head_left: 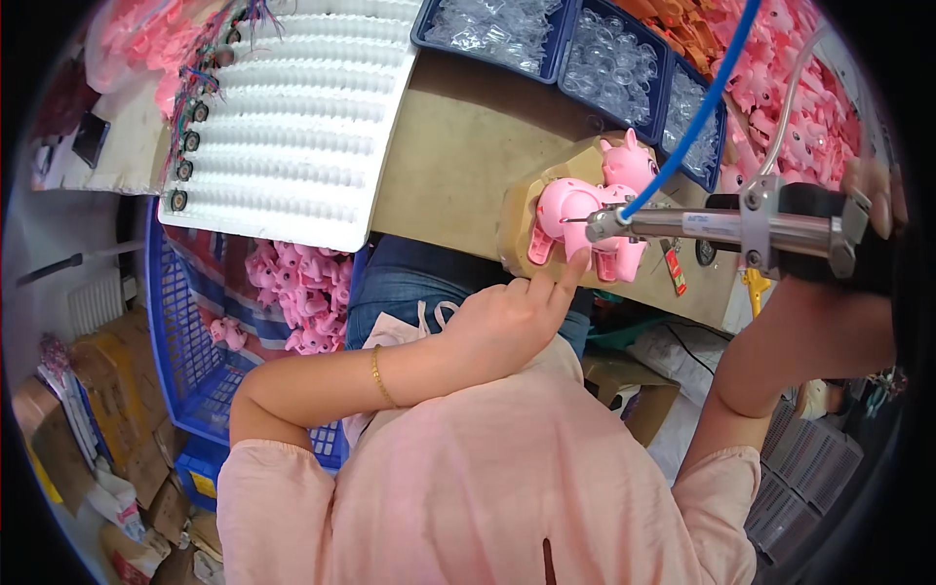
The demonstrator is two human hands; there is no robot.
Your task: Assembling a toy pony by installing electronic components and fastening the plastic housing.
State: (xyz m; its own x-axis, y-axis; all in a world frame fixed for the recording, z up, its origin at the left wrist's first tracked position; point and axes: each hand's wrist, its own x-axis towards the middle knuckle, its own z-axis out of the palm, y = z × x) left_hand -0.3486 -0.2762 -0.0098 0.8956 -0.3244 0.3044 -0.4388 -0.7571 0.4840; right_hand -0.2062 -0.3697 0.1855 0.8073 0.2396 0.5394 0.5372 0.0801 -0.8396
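Note:
A pink plastic pony-like toy (568,203) lies on its side in a tan shaped holder (517,226) on the bench. Against one of its legs rests the outstretched index finger of my left hand (517,317); the other fingers bend toward the holder's near edge, and my thumb is hidden. My right hand (880,200), partly cut off at the right, grips the black handle of a power screwdriver (697,226). Its metal barrel reaches left across the toy, the thin tip at the toy's body. A blue hose (697,117) joins the screwdriver near its front end.
Blue bins (564,44) of clear plastic parts line the bench's far side. Pink toy parts (795,146) heap at far right. A white ridged tray (302,117) with wired round parts stands left. Below it, a blue crate (180,341) holds pink toys. A red-labelled item (674,268) lies beside the holder.

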